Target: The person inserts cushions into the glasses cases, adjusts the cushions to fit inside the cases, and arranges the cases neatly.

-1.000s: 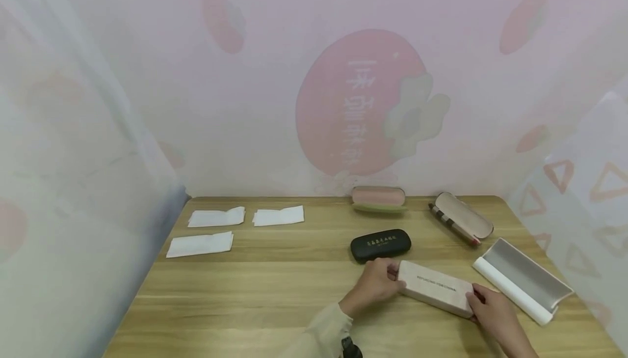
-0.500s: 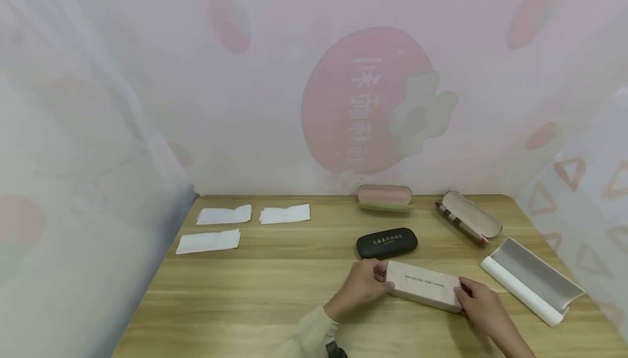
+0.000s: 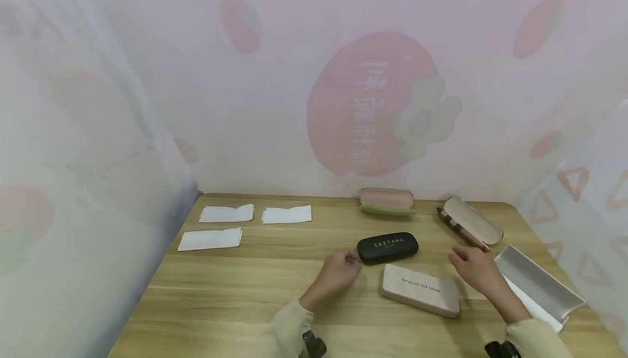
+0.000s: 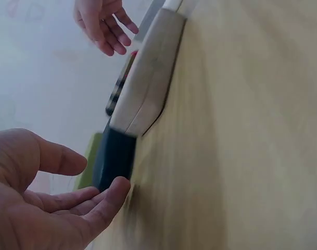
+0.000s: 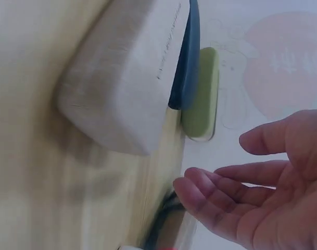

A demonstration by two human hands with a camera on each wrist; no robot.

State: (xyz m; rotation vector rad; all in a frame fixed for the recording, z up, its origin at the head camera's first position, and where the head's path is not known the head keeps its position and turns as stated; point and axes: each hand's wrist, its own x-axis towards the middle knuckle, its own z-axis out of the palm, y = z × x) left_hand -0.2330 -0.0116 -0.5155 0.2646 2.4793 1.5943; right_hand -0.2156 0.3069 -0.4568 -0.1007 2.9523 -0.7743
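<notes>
A beige glasses case (image 3: 420, 291) with dark lettering lies closed on the table, untouched by either hand. My left hand (image 3: 338, 272) is left of it, near the left end of the black glasses case (image 3: 387, 247); its fingers are loosely bent with nothing between them, and in the left wrist view a gap shows between thumb and fingers. Over the table to the right of the beige case is my right hand (image 3: 476, 271), also holding nothing. In the right wrist view its thumb and fingers (image 5: 220, 203) are apart.
Behind stand an open green case (image 3: 386, 200) with pink lining and an open plaid case (image 3: 473, 222). An open white case (image 3: 539, 284) with grey lining lies at right, partly behind my right arm. Several folded white cloths (image 3: 211, 239) lie at left.
Both hands have let go of the beige case, which now lies on the table. The left hand has moved left; the right has moved up and slightly right.
</notes>
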